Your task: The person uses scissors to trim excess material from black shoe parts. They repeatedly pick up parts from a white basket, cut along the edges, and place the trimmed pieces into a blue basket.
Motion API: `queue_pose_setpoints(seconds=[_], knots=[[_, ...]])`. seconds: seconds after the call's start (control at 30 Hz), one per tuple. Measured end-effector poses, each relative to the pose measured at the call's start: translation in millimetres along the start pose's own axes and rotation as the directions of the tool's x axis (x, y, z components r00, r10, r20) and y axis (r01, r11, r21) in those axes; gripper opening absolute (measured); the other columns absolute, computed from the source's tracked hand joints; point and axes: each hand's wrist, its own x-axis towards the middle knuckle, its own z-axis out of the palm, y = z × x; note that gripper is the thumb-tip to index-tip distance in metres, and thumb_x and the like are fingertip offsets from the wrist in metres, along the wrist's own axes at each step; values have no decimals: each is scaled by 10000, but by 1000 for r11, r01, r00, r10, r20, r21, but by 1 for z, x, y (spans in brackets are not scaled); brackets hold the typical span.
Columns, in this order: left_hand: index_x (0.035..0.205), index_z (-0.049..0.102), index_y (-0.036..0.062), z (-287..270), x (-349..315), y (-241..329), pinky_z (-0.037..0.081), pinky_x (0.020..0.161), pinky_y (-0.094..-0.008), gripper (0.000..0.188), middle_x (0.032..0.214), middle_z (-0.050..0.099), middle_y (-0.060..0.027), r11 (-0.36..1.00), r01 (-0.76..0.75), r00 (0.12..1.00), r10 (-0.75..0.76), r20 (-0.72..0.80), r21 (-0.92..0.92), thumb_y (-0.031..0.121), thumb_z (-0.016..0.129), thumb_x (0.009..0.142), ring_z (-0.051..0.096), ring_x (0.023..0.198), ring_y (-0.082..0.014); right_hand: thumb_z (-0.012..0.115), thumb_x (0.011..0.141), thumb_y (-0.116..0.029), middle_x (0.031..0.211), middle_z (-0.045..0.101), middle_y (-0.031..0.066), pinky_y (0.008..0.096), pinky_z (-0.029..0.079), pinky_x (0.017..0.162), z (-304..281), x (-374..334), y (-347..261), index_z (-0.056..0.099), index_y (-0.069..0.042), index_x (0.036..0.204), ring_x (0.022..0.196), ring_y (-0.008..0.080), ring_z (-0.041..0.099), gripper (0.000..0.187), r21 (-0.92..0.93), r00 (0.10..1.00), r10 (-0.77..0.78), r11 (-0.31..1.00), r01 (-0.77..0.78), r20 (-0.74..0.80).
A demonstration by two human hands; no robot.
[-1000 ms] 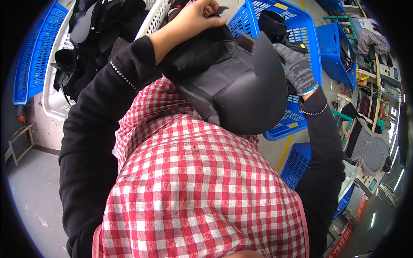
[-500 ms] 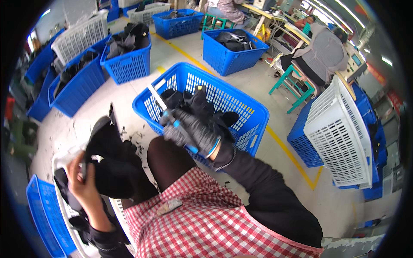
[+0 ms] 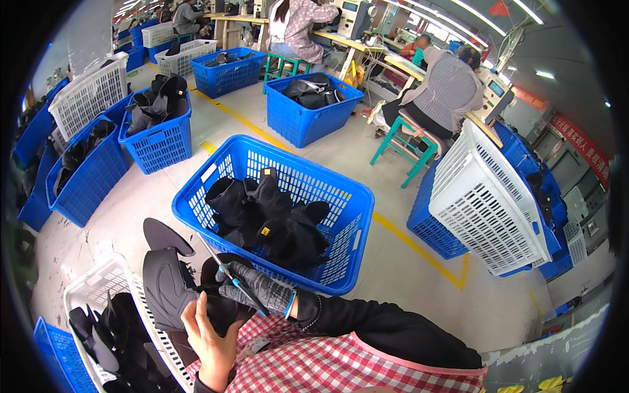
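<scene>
My bare left hand [image 3: 211, 331] is closed on a black shoe upper [image 3: 164, 283] over my lap, its thumb and fingers gripping the near side. A flat black flap [image 3: 165, 237] sticks out at the far end of the piece. My right hand [image 3: 265, 288], in a grey knit glove, is wrapped round a thin, long-bladed tool [image 3: 244, 289] with a blue and black handle. The blade points up and left beside the upper; whether it touches cannot be told. Beyond my hands, a blue basket [image 3: 362, 226] holds several more black uppers [image 3: 278, 239].
At my left stands a white basket [image 3: 98, 272] with black pieces in it, beside a blue crate [image 3: 56, 354]. More loaded blue crates [image 3: 160, 145] line the far left. Stacked white baskets [image 3: 488, 203] rise at the right. A person [image 3: 442, 85] sits on a green stool [image 3: 409, 147].
My right hand has come back from above the blue basket to the upper in my left hand. The left hand has moved right over my lap. My view has tilted up.
</scene>
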Motion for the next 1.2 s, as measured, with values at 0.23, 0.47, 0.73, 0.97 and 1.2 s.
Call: queue_pose_setpoints(seconds=[0.23,0.47,0.73,0.97,1.2], knots=[[1520,421,-13,-42,26,-48,288,1199,-532,784,1527,382,-275,986,77,929,-18,-370,145,78,788,834,365,1438,-441,560,1078,-363,820,654,11,276,489,584,22,2,-36,679,-136,1186,640,143,584,278,704,753,498,336,-625,431],[1468,424,-54,-82,7,-70,320,1154,-349,747,1389,525,-156,872,164,932,-290,-218,-461,109,829,863,475,1313,-237,558,1055,-117,898,647,10,231,509,606,37,-5,-41,610,-139,1333,683,72,619,284,671,627,481,102,-734,613],[1536,371,8,-85,3,-46,343,1141,-516,1117,1432,503,-249,914,317,915,-224,-337,253,105,931,575,451,1312,-443,486,1104,-320,742,547,-44,248,389,518,84,-23,-33,659,-155,1103,534,85,464,239,750,748,516,269,-604,417],[1577,314,62,-58,3,-110,371,1148,-497,1298,1450,464,-235,980,187,960,-167,-227,70,328,1023,523,446,1356,-389,655,973,-20,1187,613,19,274,554,868,87,-37,12,593,-106,1329,1044,126,619,372,411,894,356,797,-443,272],[1431,444,-48,-45,2,-147,462,1098,-426,1142,1363,560,-257,936,221,934,-285,-218,-275,391,1021,550,562,1295,-357,736,911,46,1261,635,60,271,551,916,46,-35,36,584,-67,1370,1133,143,626,496,335,914,267,868,-366,306]])
